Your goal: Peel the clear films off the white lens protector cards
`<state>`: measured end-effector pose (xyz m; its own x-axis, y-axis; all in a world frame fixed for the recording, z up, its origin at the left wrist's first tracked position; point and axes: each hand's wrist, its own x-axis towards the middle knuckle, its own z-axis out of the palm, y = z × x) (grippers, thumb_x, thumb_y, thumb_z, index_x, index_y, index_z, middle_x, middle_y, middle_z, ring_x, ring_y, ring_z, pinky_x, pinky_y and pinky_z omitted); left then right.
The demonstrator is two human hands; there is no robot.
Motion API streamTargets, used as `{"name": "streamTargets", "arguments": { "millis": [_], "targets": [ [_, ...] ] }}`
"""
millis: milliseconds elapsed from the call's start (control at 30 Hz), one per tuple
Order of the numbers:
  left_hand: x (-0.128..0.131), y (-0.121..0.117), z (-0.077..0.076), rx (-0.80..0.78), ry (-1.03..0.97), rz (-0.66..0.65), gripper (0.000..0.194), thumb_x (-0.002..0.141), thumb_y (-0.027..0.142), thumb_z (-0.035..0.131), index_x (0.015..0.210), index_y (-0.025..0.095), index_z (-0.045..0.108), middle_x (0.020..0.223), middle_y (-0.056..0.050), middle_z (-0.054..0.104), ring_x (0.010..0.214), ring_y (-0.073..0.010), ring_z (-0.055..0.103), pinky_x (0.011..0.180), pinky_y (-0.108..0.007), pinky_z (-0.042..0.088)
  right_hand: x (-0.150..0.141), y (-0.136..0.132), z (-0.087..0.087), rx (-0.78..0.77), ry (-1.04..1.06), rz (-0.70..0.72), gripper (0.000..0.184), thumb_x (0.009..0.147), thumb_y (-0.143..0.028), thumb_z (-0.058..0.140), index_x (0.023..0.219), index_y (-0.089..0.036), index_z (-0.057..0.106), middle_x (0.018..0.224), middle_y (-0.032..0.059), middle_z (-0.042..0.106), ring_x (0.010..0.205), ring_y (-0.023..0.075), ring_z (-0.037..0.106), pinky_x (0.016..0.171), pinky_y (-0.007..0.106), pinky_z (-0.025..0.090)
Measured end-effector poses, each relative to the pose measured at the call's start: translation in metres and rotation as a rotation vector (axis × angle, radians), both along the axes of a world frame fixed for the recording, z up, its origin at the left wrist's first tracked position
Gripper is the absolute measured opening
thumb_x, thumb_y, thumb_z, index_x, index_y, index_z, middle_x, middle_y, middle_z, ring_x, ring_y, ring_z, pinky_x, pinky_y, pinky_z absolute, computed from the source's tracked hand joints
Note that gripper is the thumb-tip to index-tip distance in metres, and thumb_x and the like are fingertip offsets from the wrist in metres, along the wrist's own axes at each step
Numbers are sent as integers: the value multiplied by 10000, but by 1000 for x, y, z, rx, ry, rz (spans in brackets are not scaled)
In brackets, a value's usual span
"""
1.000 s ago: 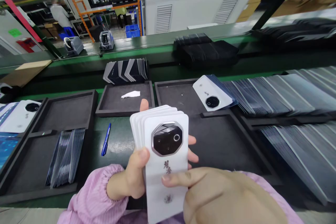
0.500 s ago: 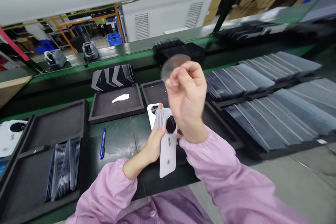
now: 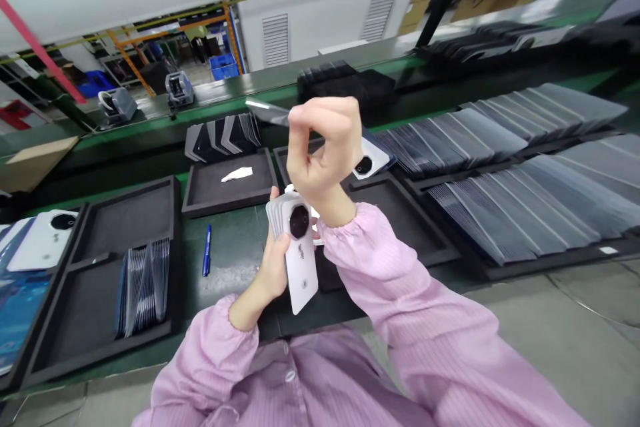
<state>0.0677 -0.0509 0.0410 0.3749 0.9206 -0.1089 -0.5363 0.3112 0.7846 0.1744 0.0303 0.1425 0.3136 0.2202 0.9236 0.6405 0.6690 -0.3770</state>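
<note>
The fanned stack of white phone-like panels [image 3: 303, 270] is at the centre of the frame, tilted, its dark round-cornered windows toward the top. The left hand [image 3: 274, 263] grips it, thumb on the front face and fingers wrapped behind. Above it, the right hand [image 3: 327, 143] pinches a thin clear piece [image 3: 267, 112] between thumb and fingertips; the other fingers are curled. If the left hand's hold loosened, the fanned panels could slide over one another and scuff, or drop onto the green bench [image 3: 230, 267]. The clear piece, held by one edge, could bend, slip or cling to the fingers. Just left of centre lies a blue pen [image 3: 207, 250]; above it, a dark tray [image 3: 210, 190] holds a white scrap [image 3: 237, 175]. Right of the frame, overlapping grey sheets [image 3: 540, 213] lean in rows and might topple if a sleeve caught them
</note>
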Motion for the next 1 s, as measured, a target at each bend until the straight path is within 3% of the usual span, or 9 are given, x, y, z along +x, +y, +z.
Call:
{"name": "streamTargets", "arguments": {
  "millis": [100,200,300,433,600,700,833,900,1000],
  "targets": [
    [-4,-5,-7,149,41,84,1059,758,497,778,1603,315,168,1259,-96,701,1022,-294,703,875,-411,550,11,19,-3,-123,169,87,161,1017,-346,488,968,-261,615,1012,73,654,1052,252,648,950,473,542],
    [-15,4,-15,36,-3,73,1037,775,505,732,1606,303,146,1097,-94,758,906,-298,737,791,-422,575,31,35,-15,-258,323,360,103,983,-330,532,977,-249,595,991,46,650,941,193,663,776,347,577],
    [-34,27,-23,-64,-74,71,880,805,461,651,1576,247,284,1007,-111,779,804,-294,745,689,-395,589,46,38,-38,-597,294,666,94,812,-236,679,815,-209,589,744,-10,616,643,114,589,574,235,498],
    [-54,52,-32,-98,-84,-31,792,797,451,625,1495,129,432,995,-172,777,756,-289,741,642,-379,597,39,28,-70,-1062,180,976,143,670,-221,740,709,-163,615,591,-33,578,529,87,517,516,221,436],
    [-58,52,-46,-55,-74,-90,763,796,473,653,1472,175,462,1034,-152,776,799,-307,751,663,-394,598,13,18,-89,-1096,112,1108,282,608,-307,835,704,-160,616,649,-23,611,582,100,561,567,236,472],
    [-58,48,-58,-87,-93,-92,700,799,483,666,1400,146,540,985,-158,780,817,-337,753,680,-412,597,5,16,-96,-1122,0,1057,248,698,-330,798,731,-171,610,640,-29,601,520,105,540,477,229,429],
    [-57,45,-64,-148,-108,-105,740,803,520,673,1418,137,523,897,-146,780,747,-334,749,672,-413,587,-3,11,-106,-890,-360,710,177,805,-163,725,709,-184,578,640,-29,578,551,115,530,507,234,394],
    [-55,40,-57,-151,-106,-42,771,813,488,671,1484,179,451,909,-103,780,700,-293,740,680,-399,588,-7,5,-107,-584,-592,539,218,864,-104,657,687,-188,561,645,-16,571,603,130,534,561,256,387],
    [-52,31,-34,-85,-180,218,730,874,336,597,1554,296,335,1073,3,753,856,-197,735,854,-322,566,-13,-11,-98,-97,-825,441,259,923,-59,568,703,-197,574,604,-18,554,569,136,502,541,283,336]
  ]
}}
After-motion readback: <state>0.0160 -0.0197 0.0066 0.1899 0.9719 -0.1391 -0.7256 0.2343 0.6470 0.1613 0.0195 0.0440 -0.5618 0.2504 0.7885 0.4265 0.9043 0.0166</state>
